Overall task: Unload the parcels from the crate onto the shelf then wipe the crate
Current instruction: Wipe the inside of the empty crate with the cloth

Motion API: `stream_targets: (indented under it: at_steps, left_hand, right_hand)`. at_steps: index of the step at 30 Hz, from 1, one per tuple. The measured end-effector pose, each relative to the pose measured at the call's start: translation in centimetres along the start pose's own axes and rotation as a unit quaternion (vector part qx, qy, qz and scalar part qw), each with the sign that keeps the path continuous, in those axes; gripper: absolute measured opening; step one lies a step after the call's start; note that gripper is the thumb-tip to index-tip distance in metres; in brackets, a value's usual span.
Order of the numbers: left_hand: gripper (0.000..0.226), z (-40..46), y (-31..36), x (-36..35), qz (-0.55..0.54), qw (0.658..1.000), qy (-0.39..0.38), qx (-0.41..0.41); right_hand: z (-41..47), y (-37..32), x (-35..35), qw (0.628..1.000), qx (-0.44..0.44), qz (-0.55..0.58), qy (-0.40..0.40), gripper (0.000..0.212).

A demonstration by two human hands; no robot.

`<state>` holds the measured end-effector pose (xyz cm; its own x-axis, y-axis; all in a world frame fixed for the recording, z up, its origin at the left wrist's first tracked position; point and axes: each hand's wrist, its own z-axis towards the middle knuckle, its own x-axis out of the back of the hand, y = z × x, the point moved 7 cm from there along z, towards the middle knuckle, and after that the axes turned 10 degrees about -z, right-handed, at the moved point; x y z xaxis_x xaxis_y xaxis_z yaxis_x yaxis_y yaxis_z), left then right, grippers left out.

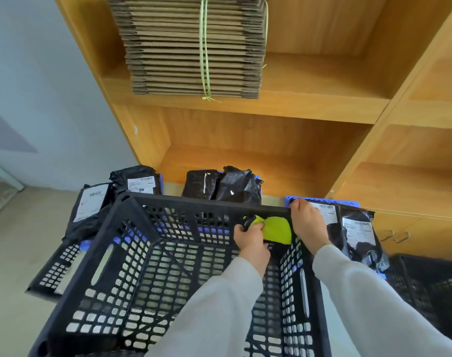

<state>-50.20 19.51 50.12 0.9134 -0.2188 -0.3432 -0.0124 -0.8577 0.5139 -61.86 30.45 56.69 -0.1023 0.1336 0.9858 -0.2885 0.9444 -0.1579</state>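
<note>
A black lattice crate [147,256] fills the lower centre of the frame, tilted toward the camera; nothing lies in it except the cloth and the hand working there. Inside its far right corner, the left hand [250,239] clutches a yellow-green cloth [277,229] with curled fingers and presses it against the far wall. The right hand [307,222] curls over the crate's far right rim corner, gripping it. Both arms wear light grey sleeves [374,300].

Black-wrapped parcels with white labels lie outside the crate: two [104,202] at centre left, two [219,185] just beyond the far rim at centre, and two more [353,228] at centre right, resting on blue plastic [348,203]. A wooden shelf unit [297,109] spans the upper frame; its upper compartment holds a tied stack of flattened cardboard [194,47]. Another black lattice crate [430,287] sits at lower right.
</note>
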Motion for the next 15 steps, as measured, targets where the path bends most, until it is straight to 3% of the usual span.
stream_targets:
  at_steps: [7, 10, 15]
  left_hand:
    - [0.032, -1.1, 2.9, 0.0, 0.016, 0.999, -0.007, -0.047]
    - [0.047, -0.2, 2.8, 0.2, 0.032, 0.997, 0.014, -0.064]
    - [0.036, 2.0, 1.0, 1.6, 0.036, 0.997, 0.046, -0.051]
  right_hand:
    - [-0.3, -0.8, 0.3, 0.991, 0.059, -0.123, 0.005, 0.024]
    - [0.0, -0.7, 0.0, 0.990, 0.061, -0.127, 0.001, 0.026]
    - [0.5, -0.2, -0.4, 0.995, 0.042, -0.091, 0.001, 0.022]
